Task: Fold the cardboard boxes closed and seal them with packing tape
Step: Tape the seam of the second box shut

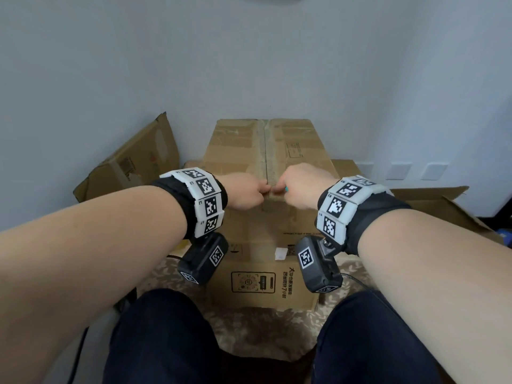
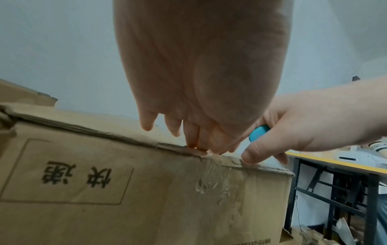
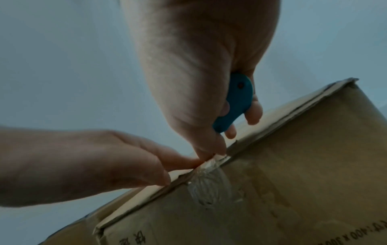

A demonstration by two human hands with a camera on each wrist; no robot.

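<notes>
**Both hands meet at the near edge of the taped box**

A closed cardboard box (image 1: 266,173) stands in front of the seated person, between the knees, with its top flaps folded shut. A strip of clear tape (image 1: 266,151) runs along the middle seam of the top and comes down over the near edge onto the front face, where it looks wrinkled (image 2: 211,180).

The left hand (image 1: 243,194) sits at the near top edge of the box, its fingers curled and the fingertips (image 2: 196,145) pressed together on the tape where it bends over the edge. It appears to pinch the tape there, though the exact grip is hard to make out.

The right hand (image 1: 300,189) is just beside the left, the two nearly touching over the seam. Its fingers are closed around a small blue tool (image 3: 236,101), which lies in the palm with its rounded end showing. The thumb and forefinger of this hand reach down to the tape at the same spot on the edge (image 3: 217,157).

Another box (image 1: 130,162) leans against the wall to the left, and an open box with raised flaps (image 1: 432,200) lies to the right. In the left wrist view a table with a yellow edge and black frame (image 2: 335,165) stands beyond the box.
</notes>
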